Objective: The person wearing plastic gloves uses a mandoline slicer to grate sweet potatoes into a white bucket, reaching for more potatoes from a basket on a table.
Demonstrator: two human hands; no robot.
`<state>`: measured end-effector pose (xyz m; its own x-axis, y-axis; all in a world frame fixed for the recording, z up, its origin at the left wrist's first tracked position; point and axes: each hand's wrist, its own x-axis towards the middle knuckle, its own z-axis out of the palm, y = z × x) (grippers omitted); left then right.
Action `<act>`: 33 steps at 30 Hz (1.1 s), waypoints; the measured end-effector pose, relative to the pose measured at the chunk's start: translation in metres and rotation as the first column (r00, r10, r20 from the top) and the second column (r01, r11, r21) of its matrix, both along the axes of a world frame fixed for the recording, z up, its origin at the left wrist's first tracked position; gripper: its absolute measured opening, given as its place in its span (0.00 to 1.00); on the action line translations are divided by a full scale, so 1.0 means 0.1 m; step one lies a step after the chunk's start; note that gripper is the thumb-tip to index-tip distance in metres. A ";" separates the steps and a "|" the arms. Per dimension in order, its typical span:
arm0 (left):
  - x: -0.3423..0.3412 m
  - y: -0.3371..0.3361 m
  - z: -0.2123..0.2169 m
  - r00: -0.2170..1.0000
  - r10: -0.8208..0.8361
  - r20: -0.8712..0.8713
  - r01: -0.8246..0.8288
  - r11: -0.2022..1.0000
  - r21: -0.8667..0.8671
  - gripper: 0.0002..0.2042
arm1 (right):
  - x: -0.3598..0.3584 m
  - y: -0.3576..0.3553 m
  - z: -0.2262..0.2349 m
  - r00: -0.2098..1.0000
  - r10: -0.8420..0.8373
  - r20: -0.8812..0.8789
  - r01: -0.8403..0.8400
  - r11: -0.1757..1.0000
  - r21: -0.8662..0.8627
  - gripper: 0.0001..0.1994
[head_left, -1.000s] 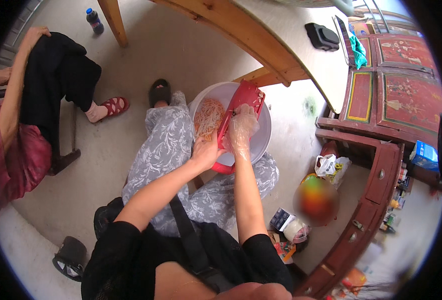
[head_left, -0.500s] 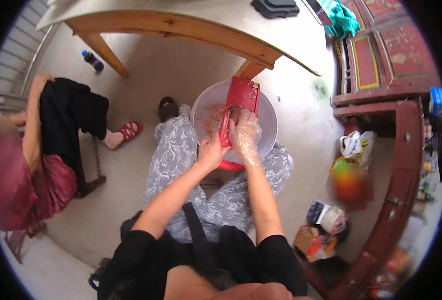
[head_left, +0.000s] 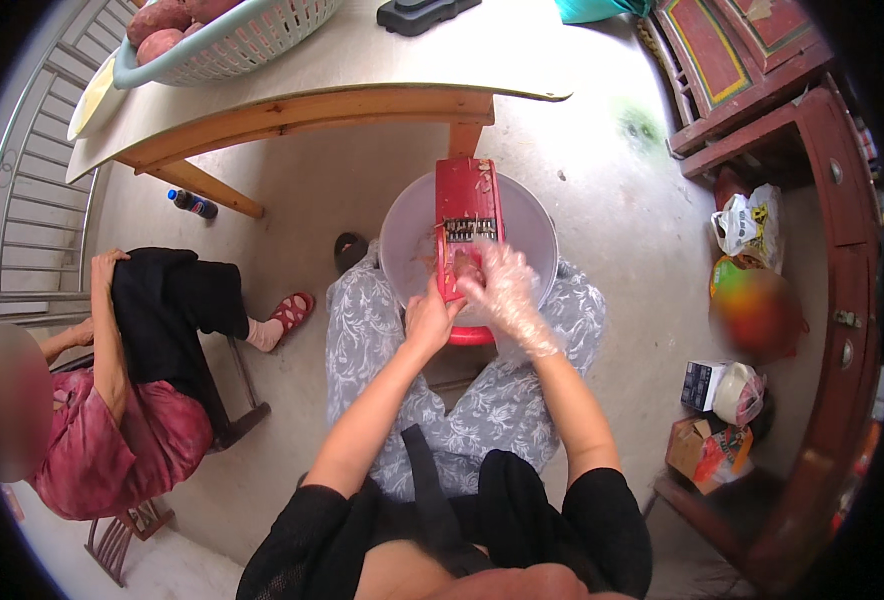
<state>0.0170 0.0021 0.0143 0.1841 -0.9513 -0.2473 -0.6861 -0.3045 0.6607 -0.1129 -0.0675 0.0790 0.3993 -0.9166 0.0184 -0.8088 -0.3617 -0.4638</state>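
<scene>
A red grater [head_left: 467, 190] leans across a large whitish basin [head_left: 407, 210] between my knees, its metal blade [head_left: 470, 230] facing up. My left hand [head_left: 432, 318] grips the grater's near end. In a clear plastic glove, my right hand [head_left: 512, 290] is closed round a reddish piece of sweet potato [head_left: 469, 267], pressed on the grater just on my side of the blade. Pale bits cling to the grater's far end. The shreds inside the basin are mostly hidden by the grater and my hands. Something red [head_left: 470, 336] shows under the basin's near rim.
Ahead stands a table [head_left: 382, 75] with a basket [head_left: 242, 45] of sweet potatoes and a black case [head_left: 424, 12]. A dark bottle [head_left: 192, 203] stands near its leg. To my left sits another person [head_left: 132, 420]. A dark red cabinet [head_left: 827, 330] and bags [head_left: 752, 225] line the right.
My right hand has drawn the sweet potato down the grater toward me, off the blade. The grater sits more upright in view, and the view has shifted, bringing the basket in.
</scene>
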 end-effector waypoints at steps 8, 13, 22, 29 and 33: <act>-0.05 -0.01 0.01 0.999 0.001 -0.043 0.000 1.000 0.022 0.32 | 0.01 -1.41 -0.37 0.939 -0.144 0.313 0.173 0.983 -0.068 0.12; -0.06 0.02 -0.01 0.999 0.005 -0.045 -0.005 1.000 0.003 0.33 | 0.33 -1.38 -0.52 0.995 -0.055 -0.086 0.032 0.967 -0.254 0.16; -0.05 0.03 -0.03 1.000 0.013 -0.025 -0.012 0.999 0.033 0.34 | 0.14 -0.72 -0.40 0.990 -0.040 -0.137 0.006 0.972 -0.236 0.14; -0.05 0.02 -0.08 0.999 0.013 -0.053 -0.013 1.000 0.001 0.34 | -0.33 -0.40 -0.34 0.978 0.165 0.125 -0.155 0.984 -0.087 0.06; -0.05 0.03 -0.06 0.999 0.006 -0.034 -0.007 0.999 -0.040 0.33 | -0.35 -0.23 -0.25 0.920 -0.010 0.391 -0.002 1.000 0.029 0.06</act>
<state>0.0117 0.0051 0.0084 0.1822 -0.9595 -0.2147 -0.6614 -0.2812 0.6954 -0.1477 -0.0901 0.0535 0.3618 -0.9207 0.1467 -0.5626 -0.3410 -0.7531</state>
